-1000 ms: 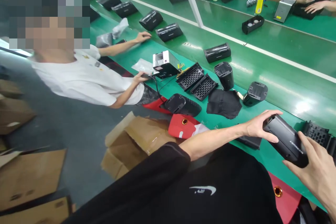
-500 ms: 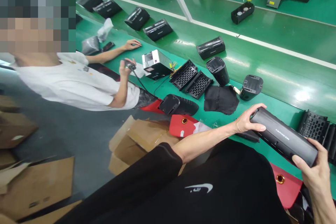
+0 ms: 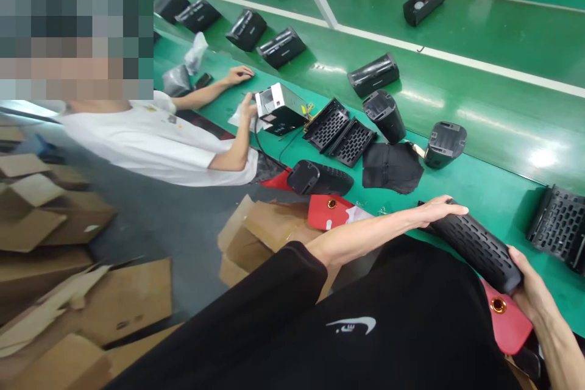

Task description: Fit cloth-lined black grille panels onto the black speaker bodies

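Observation:
A black speaker housing lies slanted at the front edge of the green bench, its slotted grille side facing up. My left hand is wrapped over its upper left end. At the lower right end my right hand grips it, with part of the fingers hidden behind. Beside my right hand, slotted black shells rest on the bench. Farther left are a dark cloth-like sheet and an upright black housing with its end cap upward.
A co-worker in a white shirt sits to the left, one hand by a silver-and-black box. Two slotted shells lie near it. Open cardboard boxes stand below the bench edge. Several housings line the green belt behind.
The housing has been turned from its lettered side to its slotted side, and lowered toward me with both hands on it. The co-worker's near hand has moved to the silver-and-black box.

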The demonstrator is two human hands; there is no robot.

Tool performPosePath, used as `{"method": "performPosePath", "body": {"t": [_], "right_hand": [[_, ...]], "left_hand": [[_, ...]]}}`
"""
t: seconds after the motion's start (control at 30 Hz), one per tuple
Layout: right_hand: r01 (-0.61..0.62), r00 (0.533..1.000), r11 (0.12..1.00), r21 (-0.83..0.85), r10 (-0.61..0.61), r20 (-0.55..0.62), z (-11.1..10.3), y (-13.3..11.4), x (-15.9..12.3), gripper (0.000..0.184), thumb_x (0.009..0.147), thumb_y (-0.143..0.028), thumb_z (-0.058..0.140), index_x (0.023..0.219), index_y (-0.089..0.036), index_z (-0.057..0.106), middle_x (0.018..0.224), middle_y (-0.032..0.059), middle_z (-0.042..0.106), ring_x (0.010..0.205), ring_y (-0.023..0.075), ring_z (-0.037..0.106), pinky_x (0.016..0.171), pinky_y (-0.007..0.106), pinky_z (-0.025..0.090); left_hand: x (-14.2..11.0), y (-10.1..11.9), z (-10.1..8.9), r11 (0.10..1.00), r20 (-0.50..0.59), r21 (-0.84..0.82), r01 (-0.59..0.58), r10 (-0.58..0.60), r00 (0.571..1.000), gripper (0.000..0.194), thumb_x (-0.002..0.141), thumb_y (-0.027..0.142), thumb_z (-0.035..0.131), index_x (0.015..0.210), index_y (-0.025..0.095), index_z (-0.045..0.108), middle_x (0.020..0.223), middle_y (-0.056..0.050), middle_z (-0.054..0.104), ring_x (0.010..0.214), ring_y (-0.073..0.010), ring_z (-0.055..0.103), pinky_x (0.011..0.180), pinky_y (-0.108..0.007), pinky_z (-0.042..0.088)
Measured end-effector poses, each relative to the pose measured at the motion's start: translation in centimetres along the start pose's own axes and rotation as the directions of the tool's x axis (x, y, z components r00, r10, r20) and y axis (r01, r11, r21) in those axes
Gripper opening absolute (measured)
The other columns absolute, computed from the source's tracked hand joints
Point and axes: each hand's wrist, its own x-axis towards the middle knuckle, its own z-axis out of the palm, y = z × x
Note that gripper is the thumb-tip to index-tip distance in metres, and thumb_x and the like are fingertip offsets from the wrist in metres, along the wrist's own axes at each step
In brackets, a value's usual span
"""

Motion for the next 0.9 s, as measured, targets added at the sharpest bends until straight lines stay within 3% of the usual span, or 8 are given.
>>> {"method": "performPosePath", "body": {"t": [0.07, 0.1, 0.23, 0.37, 0.57, 0.67, 0.8, 0.9], "right_hand": [[-0.088, 0.994, 0.996, 0.007, 0.087, 0.073, -0.7, 0.6, 0.6, 0.085, 0.056, -0.066, 0.094, 0.124, -0.024, 0.064, 0.120, 0.0112, 0.071, 0.096, 0.0319, 0.069, 0.078, 0.050, 0.060], [-0.063, 0.994, 0.998, -0.001, 0.063, 0.089, -1.0, 0.9, 0.7, 0.088, 0.057, -0.064, 0.095, 0.129, -0.026, 0.062, 0.126, 0.0116, 0.069, 0.103, 0.0334, 0.070, 0.085, 0.053, 0.059], [0.182, 0.983, 0.981, -0.074, -0.181, 0.016, -1.0, 1.8, -0.1, 0.088, 0.058, -0.061, 0.095, 0.132, -0.028, 0.061, 0.134, 0.0078, 0.064, 0.113, 0.0301, 0.066, 0.100, 0.047, 0.053], [0.183, 0.982, 0.976, -0.114, -0.186, -0.019, -0.6, 2.2, -0.8, 0.082, 0.064, -0.067, 0.090, 0.130, -0.027, 0.063, 0.128, 0.0077, 0.066, 0.110, 0.0298, 0.065, 0.098, 0.046, 0.054], [0.066, 0.995, 0.998, -0.002, -0.066, 0.073, -0.9, 2.6, -0.9, 0.092, 0.062, -0.060, 0.095, 0.140, -0.032, 0.056, 0.136, 0.0084, 0.064, 0.110, 0.0309, 0.066, 0.090, 0.051, 0.060], [0.094, 0.995, 0.995, 0.017, -0.094, 0.042, -0.4, 2.6, -1.2, 0.087, 0.060, -0.058, 0.096, 0.134, -0.030, 0.060, 0.130, 0.0075, 0.065, 0.107, 0.0303, 0.066, 0.089, 0.054, 0.061], [0.050, 0.998, 0.997, 0.064, -0.052, 0.036, 0.4, 1.7, -0.9, 0.073, 0.066, -0.060, 0.091, 0.125, -0.025, 0.065, 0.129, 0.0102, 0.064, 0.107, 0.0337, 0.065, 0.086, 0.063, 0.062], [0.044, 0.996, 0.982, 0.185, -0.057, 0.065, 1.9, -1.0, 1.7, 0.065, 0.071, -0.058, 0.086, 0.122, -0.022, 0.067, 0.128, 0.0132, 0.065, 0.110, 0.0387, 0.065, 0.084, 0.069, 0.060]], "left_hand": [[0.3, 0.1, -0.1, 0.998, 0.061, -0.018, 0.066, -0.065, 0.996, 0.080, 0.062, 0.072, 0.084, 0.122, 0.022, 0.068, 0.120, -0.009, 0.070, 0.119, -0.0326, 0.064, 0.104, -0.043, 0.051], [0.4, 0.2, -0.3, 0.998, 0.097, -0.032, 0.053, -0.050, 0.994, 0.085, 0.060, 0.071, 0.087, 0.126, 0.022, 0.067, 0.125, -0.011, 0.069, 0.122, -0.0330, 0.064, 0.105, -0.043, 0.051], [0.7, 0.3, -0.6, 0.994, 0.167, -0.033, -0.105, 0.110, 0.980, 0.092, 0.062, 0.061, 0.090, 0.142, 0.027, 0.060, 0.142, -0.009, 0.062, 0.134, -0.0319, 0.058, 0.113, -0.042, 0.046], [1.4, 0.0, -0.7, 0.994, 0.142, 0.042, -0.100, 0.093, 0.985, 0.077, 0.071, 0.067, 0.082, 0.136, 0.029, 0.063, 0.135, -0.006, 0.065, 0.127, -0.0310, 0.060, 0.112, -0.044, 0.047], [1.6, 0.8, -1.4, 0.996, 0.280, 0.037, -0.081, 0.067, 0.958, 0.101, 0.071, 0.071, 0.082, 0.156, 0.028, 0.048, 0.161, -0.011, 0.048, 0.144, -0.0331, 0.051, 0.119, -0.045, 0.042], [1.4, 1.6, -1.6, 0.996, 0.255, 0.064, -0.070, 0.051, 0.966, 0.100, 0.072, 0.067, 0.082, 0.158, 0.030, 0.047, 0.162, -0.010, 0.048, 0.145, -0.0352, 0.050, 0.115, -0.047, 0.047], [1.3, 1.5, -2.3, 0.999, 0.240, 0.016, -0.032, 0.027, 0.970, 0.098, 0.083, 0.073, 0.068, 0.166, 0.037, 0.031, 0.167, -0.009, 0.044, 0.136, -0.0329, 0.058, 0.092, -0.039, 0.060], [1.5, -0.2, -3.2, 0.988, 0.019, 0.135, -0.074, 0.072, 0.997, 0.076, 0.094, 0.067, 0.056, 0.159, 0.031, 0.043, 0.152, -0.009, 0.060, 0.118, -0.0243, 0.067, 0.093, -0.036, 0.058]]}}
